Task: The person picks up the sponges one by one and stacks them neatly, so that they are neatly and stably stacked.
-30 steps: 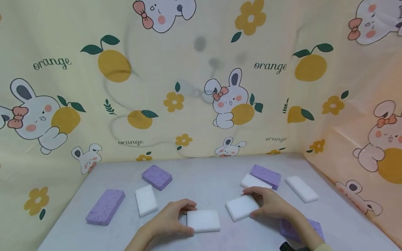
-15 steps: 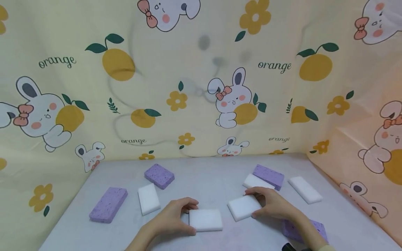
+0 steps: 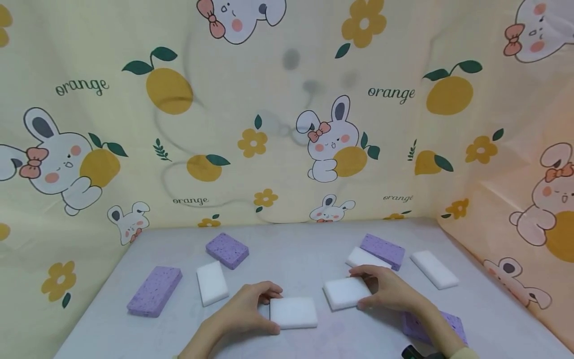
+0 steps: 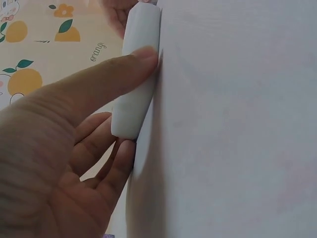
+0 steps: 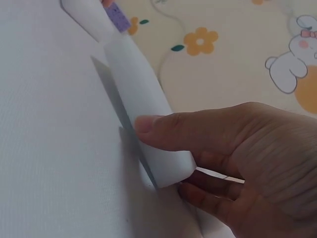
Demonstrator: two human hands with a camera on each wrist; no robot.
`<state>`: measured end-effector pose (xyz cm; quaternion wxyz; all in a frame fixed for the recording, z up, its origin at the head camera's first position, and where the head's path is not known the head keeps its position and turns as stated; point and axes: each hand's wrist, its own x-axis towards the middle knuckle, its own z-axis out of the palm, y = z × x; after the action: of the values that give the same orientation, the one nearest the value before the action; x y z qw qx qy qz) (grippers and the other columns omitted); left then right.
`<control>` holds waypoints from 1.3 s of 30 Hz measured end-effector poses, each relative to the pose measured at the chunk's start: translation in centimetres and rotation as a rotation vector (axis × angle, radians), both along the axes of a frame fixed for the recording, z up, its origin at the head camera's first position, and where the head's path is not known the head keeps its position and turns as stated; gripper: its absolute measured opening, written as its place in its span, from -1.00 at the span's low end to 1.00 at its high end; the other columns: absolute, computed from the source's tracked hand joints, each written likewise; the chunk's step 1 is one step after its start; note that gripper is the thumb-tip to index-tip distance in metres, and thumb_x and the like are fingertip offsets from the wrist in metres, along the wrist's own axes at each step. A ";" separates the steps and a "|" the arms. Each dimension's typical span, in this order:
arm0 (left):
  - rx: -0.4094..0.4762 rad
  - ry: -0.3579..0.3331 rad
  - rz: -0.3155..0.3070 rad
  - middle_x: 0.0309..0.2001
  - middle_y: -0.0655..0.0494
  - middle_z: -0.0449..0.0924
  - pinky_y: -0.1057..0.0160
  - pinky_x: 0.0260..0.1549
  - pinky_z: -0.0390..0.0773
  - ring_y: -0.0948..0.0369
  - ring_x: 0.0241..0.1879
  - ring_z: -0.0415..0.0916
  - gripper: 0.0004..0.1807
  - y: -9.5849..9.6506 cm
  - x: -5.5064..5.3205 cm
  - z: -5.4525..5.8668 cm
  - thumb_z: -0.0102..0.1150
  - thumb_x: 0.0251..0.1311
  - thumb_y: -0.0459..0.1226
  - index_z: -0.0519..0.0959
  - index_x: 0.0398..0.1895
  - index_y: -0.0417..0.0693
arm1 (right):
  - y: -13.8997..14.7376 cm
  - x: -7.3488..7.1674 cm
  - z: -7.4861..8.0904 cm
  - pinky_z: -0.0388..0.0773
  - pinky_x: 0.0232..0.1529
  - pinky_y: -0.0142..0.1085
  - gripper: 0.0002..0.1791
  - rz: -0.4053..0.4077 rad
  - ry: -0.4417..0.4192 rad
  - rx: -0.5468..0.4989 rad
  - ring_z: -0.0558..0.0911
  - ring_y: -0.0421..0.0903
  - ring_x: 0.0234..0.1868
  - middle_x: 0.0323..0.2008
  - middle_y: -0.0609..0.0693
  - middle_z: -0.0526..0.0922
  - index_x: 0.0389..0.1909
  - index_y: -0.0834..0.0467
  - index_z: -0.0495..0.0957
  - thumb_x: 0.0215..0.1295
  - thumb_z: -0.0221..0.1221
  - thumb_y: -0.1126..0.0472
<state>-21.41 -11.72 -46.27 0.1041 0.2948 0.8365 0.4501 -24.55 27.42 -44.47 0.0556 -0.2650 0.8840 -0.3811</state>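
Note:
Two white sponge blocks lie near the middle of the table in the head view. My left hand (image 3: pixel 248 309) grips the left white sponge (image 3: pixel 293 313) at its left end, thumb on the near side and fingers round the far side. The right white sponge (image 3: pixel 343 293) is held at its right end by my right hand (image 3: pixel 387 289). In the right wrist view, a shadowed gap shows under that sponge (image 5: pixel 141 94), which is slightly raised from the table. A short gap separates the two held sponges. The left one (image 4: pixel 131 106) sits right at the table surface in the left wrist view.
Left of my hands are two purple sponges (image 3: pixel 154 291) and a white one (image 3: pixel 212 283). At the back right, a purple sponge (image 3: pixel 383 251) overlaps a white one (image 3: pixel 365 257); another white sponge (image 3: pixel 434 269) lies beside them. My right forearm partly covers a purple sponge (image 3: pixel 453 326).
The right hand's white sponge has lifted and turned slightly, its left end rising. My left hand and its sponge keep their place. Early on, the head view shifted a little.

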 end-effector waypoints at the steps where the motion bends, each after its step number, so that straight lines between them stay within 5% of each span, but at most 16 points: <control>1: -0.002 0.002 -0.001 -0.02 0.35 0.61 0.25 0.05 0.51 0.32 -0.05 0.53 -0.23 0.0 0.0 0.0 0.63 -0.21 -0.09 0.51 0.15 -0.03 | 0.0 0.0 0.0 0.52 0.05 -0.18 -0.21 0.004 0.001 -0.008 0.58 0.01 0.00 0.03 0.01 0.62 0.16 0.23 0.52 -0.14 0.56 0.07; 39: 0.031 -0.016 0.010 -0.01 0.25 0.65 0.24 0.01 0.53 0.29 -0.08 0.55 -0.27 0.0 0.3 0.6 0.63 -0.21 -0.13 0.54 0.12 -0.07 | -2.1 0.2 0.1 0.62 -0.16 -0.24 -0.28 -0.072 -0.013 -0.090 0.57 0.03 -0.15 -0.03 0.07 0.60 0.14 0.31 0.50 -0.02 0.52 0.07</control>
<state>-21.11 -11.74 -45.65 0.1041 0.2885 0.8299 0.4660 -24.33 25.36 -44.33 0.0356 -0.2325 0.8746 -0.4239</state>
